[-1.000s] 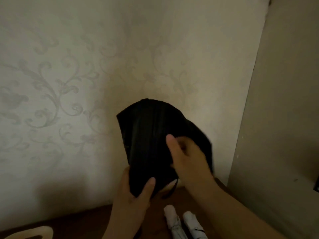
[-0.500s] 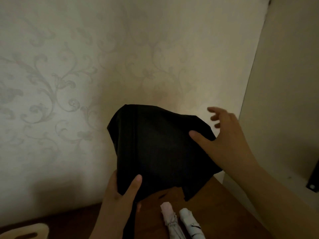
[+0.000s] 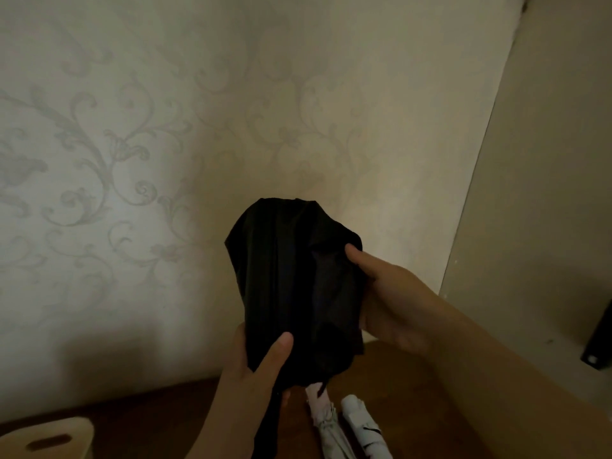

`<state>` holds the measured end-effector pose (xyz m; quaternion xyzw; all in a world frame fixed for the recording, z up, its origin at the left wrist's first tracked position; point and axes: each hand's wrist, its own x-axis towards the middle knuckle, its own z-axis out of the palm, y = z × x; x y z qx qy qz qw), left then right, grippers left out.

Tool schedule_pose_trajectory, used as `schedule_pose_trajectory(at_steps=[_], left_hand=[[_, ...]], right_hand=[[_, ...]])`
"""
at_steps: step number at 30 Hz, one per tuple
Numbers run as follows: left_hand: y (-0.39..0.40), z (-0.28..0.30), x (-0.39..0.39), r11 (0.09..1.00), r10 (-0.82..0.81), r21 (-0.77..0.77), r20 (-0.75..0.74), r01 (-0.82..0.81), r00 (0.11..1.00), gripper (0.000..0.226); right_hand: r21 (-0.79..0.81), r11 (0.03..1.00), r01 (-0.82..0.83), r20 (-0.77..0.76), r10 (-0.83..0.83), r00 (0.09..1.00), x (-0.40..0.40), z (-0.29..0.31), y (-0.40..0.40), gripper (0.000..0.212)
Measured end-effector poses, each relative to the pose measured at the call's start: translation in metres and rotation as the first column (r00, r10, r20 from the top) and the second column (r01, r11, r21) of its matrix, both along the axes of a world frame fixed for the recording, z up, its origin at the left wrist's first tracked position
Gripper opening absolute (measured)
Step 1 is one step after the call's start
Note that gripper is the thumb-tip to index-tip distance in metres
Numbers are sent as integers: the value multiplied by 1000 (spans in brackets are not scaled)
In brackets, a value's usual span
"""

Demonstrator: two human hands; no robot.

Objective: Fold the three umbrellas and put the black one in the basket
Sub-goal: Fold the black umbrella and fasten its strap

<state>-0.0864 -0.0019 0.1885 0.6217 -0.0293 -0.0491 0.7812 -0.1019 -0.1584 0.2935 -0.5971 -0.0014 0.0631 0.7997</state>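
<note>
Here my left hand (image 3: pixel 251 369) has its grip clenched low on the black umbrella (image 3: pixel 294 286), at centre frame above the table (image 3: pixel 397 392), steadying it; my right hand (image 3: pixel 390 303), at three o'clock, seemingly gathers the canopy for wrapping.

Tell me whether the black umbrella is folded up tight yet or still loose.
Still loose. The black umbrella hangs in slack, bunched cloth between the left hand and the right hand, unlike the two pale umbrellas rolled tight on the table.
</note>
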Motion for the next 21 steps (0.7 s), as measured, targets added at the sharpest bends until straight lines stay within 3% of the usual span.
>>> schedule_pose_trajectory(at_steps=[2, 3, 5, 7, 10, 12, 13, 15, 16, 21], left_hand=[[0, 4, -5, 1000, -28, 7, 26, 28, 999, 34], [1, 7, -7, 998, -51, 37, 44, 49, 998, 50], [1, 9, -9, 990, -56, 133, 78, 45, 995, 107], [3, 12, -8, 971, -75, 232, 106, 49, 991, 129], [5, 14, -10, 970, -127, 216, 48, 114, 991, 120], [6, 12, -8, 977, -97, 195, 23, 91, 995, 130], [8, 11, -7, 984, -83, 159, 0, 82, 997, 122], [11, 7, -7, 992, -66, 108, 13, 64, 998, 82], [12, 3, -4, 994, -74, 85, 23, 72, 997, 72], [17, 1, 0, 993, -107, 51, 45, 104, 993, 65]], right_hand=[[103, 994, -34, -30, 37, 999, 1, -3, 3, 32], [148, 988, -43, -32, 49, 998, 0, -5, 5, 34], [242, 969, -50, -31, 59, 998, 1, -10, 9, 37], [299, 953, -50, -17, 58, 998, 3, -14, 12, 41], [344, 938, -40, -2, 44, 999, 2, -17, 13, 43], [353, 935, -37, 12, 35, 999, 1, -18, 13, 39], [354, 934, -40, 22, 35, 999, 0, -17, 13, 37], [330, 943, -33, 33, 23, 999, -1, -14, 12, 34], [309, 951, -17, 36, 6, 999, -1, -12, 10, 34], [208, 976, 58, 20, -63, 998, -1, -5, -7, 35]])
